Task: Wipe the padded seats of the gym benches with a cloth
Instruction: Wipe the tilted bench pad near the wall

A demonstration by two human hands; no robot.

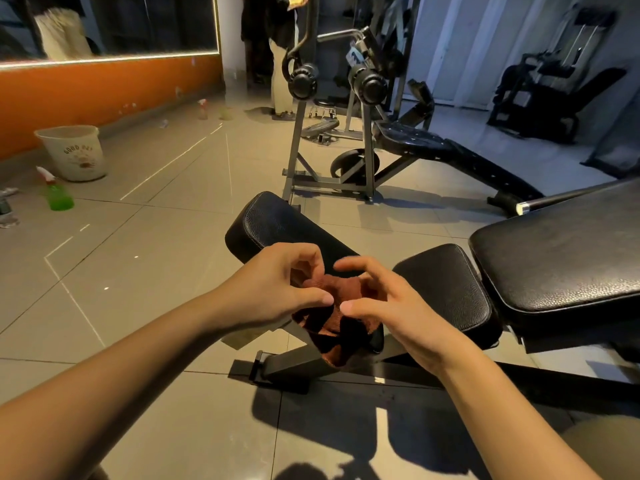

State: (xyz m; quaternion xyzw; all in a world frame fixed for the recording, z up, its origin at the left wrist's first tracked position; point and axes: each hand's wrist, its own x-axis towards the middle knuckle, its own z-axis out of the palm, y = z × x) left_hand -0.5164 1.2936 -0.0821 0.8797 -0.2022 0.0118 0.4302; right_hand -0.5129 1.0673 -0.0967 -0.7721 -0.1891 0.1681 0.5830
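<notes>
Head view. The cloth (pixel 341 318), rust-brown with dark patches, is held bunched between both hands in the middle of the frame. The left hand (pixel 277 289) is closed on its upper left part, with the thumb laid across the fabric and the fingers curled above it. The right hand (pixel 391 313) grasps the upper right part, with the thumb pointed toward the left thumb and the fingers bent over the top of the bundle. The two thumb tips are nearly touching. The lower part of the cloth hangs free below the hands, in front of the bench frame (pixel 294 362); whether it touches any pad cannot be told.

Behind the hands, a narrow black pad (pixel 277 223) is seen tilted up and to the left. To the right, the padded seat (pixel 450 289) is shown, and just beside it the larger back pad (pixel 561 254), both in black grained upholstery. A second bench (pixel 450 150) is set farther back, joined to a rack (pixel 332 133) with round black knobs.

On the tiled floor (pixel 156 237) at left, a pale bucket (pixel 72 152) stands near an orange wall (pixel 104 88), with a green spray bottle (pixel 57 192) in front of it. A mirror (pixel 121 26) is mounted above the wall.
</notes>
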